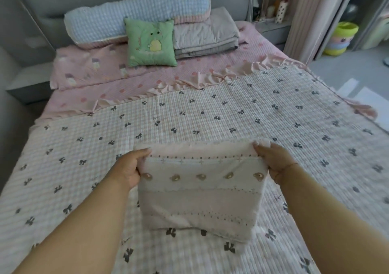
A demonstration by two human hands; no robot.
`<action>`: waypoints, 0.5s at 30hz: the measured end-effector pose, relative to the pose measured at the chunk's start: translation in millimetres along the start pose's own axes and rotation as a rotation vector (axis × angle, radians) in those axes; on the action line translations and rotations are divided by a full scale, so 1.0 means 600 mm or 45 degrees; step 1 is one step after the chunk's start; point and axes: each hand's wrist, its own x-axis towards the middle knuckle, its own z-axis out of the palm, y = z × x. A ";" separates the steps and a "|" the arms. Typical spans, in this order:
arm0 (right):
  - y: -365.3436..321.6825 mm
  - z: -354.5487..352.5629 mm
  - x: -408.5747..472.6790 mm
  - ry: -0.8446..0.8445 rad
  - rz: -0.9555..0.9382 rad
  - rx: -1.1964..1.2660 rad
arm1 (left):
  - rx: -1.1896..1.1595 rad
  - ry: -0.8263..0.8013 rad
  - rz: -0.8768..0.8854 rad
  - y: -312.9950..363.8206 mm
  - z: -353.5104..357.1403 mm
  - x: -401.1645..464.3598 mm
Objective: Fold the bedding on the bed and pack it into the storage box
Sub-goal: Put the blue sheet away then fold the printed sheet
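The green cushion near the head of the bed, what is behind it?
Behind the green cushion lies the long blue bolster pillow, and to the right the folded grey blanket. The cushion covers part of both, so what touches its back cannot be seen.

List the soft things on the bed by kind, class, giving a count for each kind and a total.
Cushions: 2, a long blue one and a green square one
Folded grey quilts: 1
Spread bow-print covers: 1
Pink sheets: 1
Folded cloths held by both hands: 1, left hand, right hand
Total: 6
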 end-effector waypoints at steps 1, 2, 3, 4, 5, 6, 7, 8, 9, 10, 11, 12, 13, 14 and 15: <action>-0.021 0.009 0.004 0.022 -0.035 -0.061 | -0.018 -0.002 0.051 0.007 -0.001 -0.010; -0.042 0.019 0.006 0.036 -0.067 -0.097 | -0.037 0.008 0.111 0.018 0.000 -0.016; -0.063 0.028 0.012 0.048 -0.101 -0.113 | -0.065 0.038 0.180 0.032 0.002 -0.019; -0.087 0.036 0.011 0.045 -0.157 -0.103 | -0.086 0.058 0.259 0.051 0.005 -0.023; -0.111 0.043 0.012 0.043 -0.230 -0.086 | -0.094 0.063 0.340 0.074 0.010 -0.030; -0.135 0.049 0.009 0.042 -0.305 -0.064 | -0.103 0.055 0.423 0.098 0.016 -0.038; -0.157 0.051 0.008 0.041 -0.363 -0.027 | -0.116 0.025 0.499 0.121 0.023 -0.049; -0.177 0.052 0.003 0.037 -0.409 0.032 | -0.145 -0.009 0.559 0.141 0.029 -0.059; -0.191 0.051 0.003 0.029 -0.438 0.104 | -0.185 -0.038 0.606 0.156 0.032 -0.069; -0.201 0.051 0.002 0.044 -0.452 0.149 | -0.215 -0.040 0.635 0.163 0.031 -0.073; -0.204 0.051 0.001 0.086 -0.441 0.146 | -0.229 -0.014 0.651 0.164 0.028 -0.073; -0.201 0.050 0.001 0.138 -0.405 0.077 | -0.209 0.024 0.648 0.157 0.023 -0.070; -0.190 0.049 0.001 0.182 -0.350 -0.031 | -0.152 0.059 0.605 0.141 0.015 -0.060; -0.172 0.045 0.006 0.199 -0.282 -0.134 | -0.061 0.089 0.521 0.118 0.007 -0.049; -0.146 0.040 0.011 0.197 -0.215 -0.226 | 0.050 0.121 0.406 0.088 -0.001 -0.038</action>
